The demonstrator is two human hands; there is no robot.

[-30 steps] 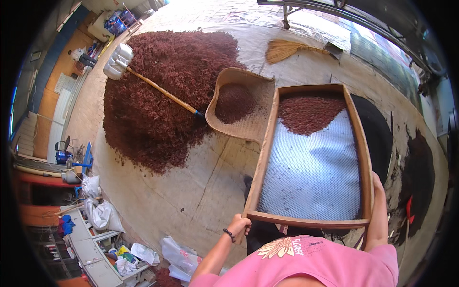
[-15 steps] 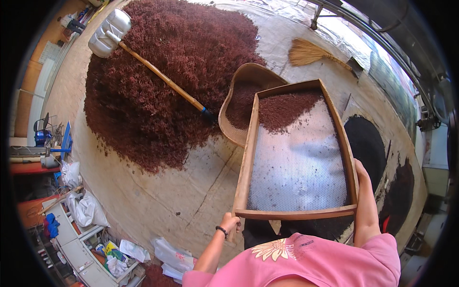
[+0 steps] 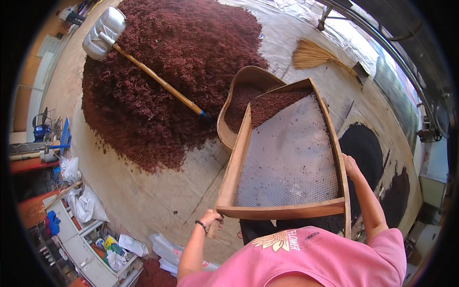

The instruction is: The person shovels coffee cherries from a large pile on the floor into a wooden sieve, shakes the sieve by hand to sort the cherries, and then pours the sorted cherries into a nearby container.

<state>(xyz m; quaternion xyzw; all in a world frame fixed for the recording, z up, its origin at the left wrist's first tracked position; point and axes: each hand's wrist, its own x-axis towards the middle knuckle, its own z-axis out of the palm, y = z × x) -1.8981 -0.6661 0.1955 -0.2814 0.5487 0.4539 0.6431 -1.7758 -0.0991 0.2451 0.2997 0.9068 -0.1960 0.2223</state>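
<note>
A wooden-framed sieve [image 3: 291, 153] with a metal mesh floor stretches out before me, tilted toward its far left corner. My left hand [image 3: 212, 220] is closed around the handle end at its near left corner. On the right side rail, my right hand [image 3: 350, 166] grips the wood; its fingers are partly hidden. Reddish-brown grains [image 3: 277, 106] lie heaped against the sieve's far end, and scattered specks dot the mesh. Beneath that far left corner stands a scoop-shaped woven basket [image 3: 223, 125] holding similar grains. Whether grains are falling into it, I cannot tell.
A large dark-red plant heap [image 3: 172, 62] covers the tarp [image 3: 158, 191]. Across it lies a wooden-handled rake [image 3: 158, 81] with a silvery container-like head. A straw broom [image 3: 311, 55] lies far right, black material [image 3: 361, 146] nearer right. Drawers with clutter [image 3: 83, 244] stand lower left.
The sieve has shifted left and tipped more to its left side. Its grains have gathered closer to the far left corner. Both hands have moved left with it.
</note>
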